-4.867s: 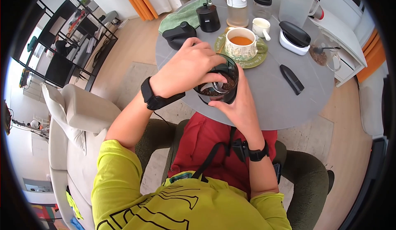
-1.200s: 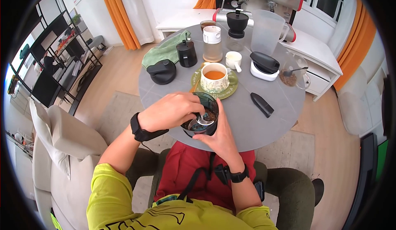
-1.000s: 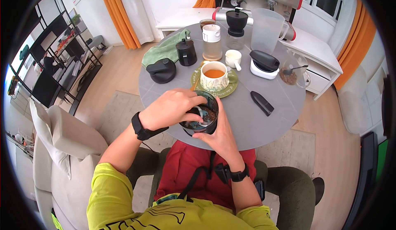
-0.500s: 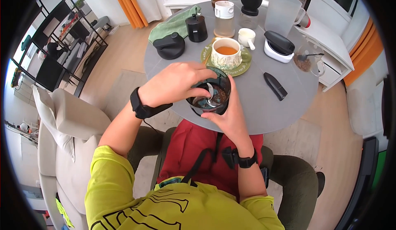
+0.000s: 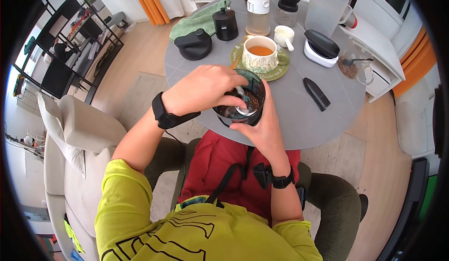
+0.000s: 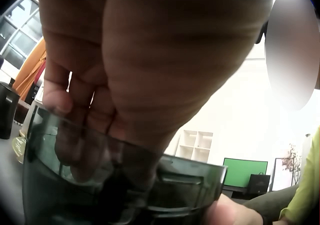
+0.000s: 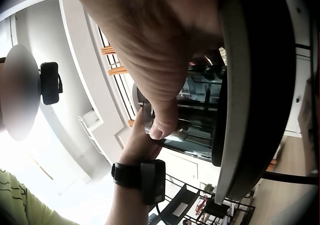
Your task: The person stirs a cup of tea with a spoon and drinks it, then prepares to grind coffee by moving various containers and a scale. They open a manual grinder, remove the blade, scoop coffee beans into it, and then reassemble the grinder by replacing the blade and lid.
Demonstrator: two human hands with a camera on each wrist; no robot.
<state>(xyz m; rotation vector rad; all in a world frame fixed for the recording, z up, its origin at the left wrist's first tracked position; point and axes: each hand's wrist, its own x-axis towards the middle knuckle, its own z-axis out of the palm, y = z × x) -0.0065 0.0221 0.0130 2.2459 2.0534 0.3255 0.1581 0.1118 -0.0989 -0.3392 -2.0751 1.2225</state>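
A dark transparent container [image 5: 257,77] with brown granules inside stands at the near edge of the round grey table [image 5: 299,125]. From the right, my right hand [image 5: 267,129] grips its wall, thumb at the near side; the right wrist view shows that thumb on the container [image 7: 197,117]. My left hand [image 5: 203,89] reaches in over the rim, thumb and fingers pinching a shiny metal spoon [image 5: 245,112]. Left fingertips show through the container's wall [image 6: 197,185] in the left wrist view. Fingers partly hide the spoon.
Beyond the container, a cup [image 5: 258,64] of orange liquid sits on a green plate [image 5: 279,72]. Around it are a black lidded piece [image 5: 194,46], black pot [image 5: 226,26], small white cup [image 5: 283,36], white-and-black case [image 5: 322,50], black handheld tool [image 5: 316,94] and glass jug [image 5: 348,69].
The head view has tilted down since about a second ago. Within the container, the spoon and my left fingers have shifted slightly; my right hand keeps its grip on the wall.
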